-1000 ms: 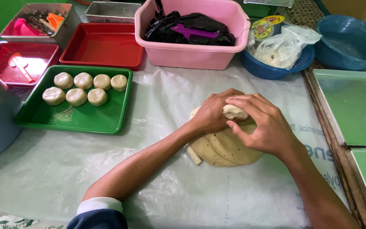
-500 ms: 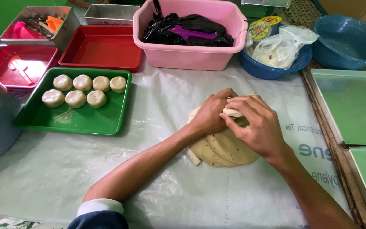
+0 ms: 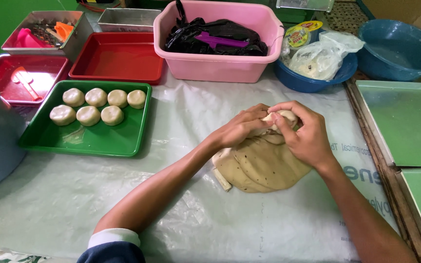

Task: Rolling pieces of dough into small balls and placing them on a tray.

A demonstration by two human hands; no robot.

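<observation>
I am pinching a small lump of dough between my left hand and right hand, fingers closed on it atop the stack of flat dough rounds. Left of the stack, a green tray is holding seven dough balls; beyond it are sitting a pink tub, two red trays and two blue bowls. Everything is resting on a clear plastic sheet covering the table

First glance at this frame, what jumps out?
Both hands meet at centre: the left hand and right hand pinch a small lump of dough above a stack of flat dough rounds on the plastic-covered table. To the left, a green tray holds seven dough balls. At the back sits a pink tub with black plastic inside.
</observation>
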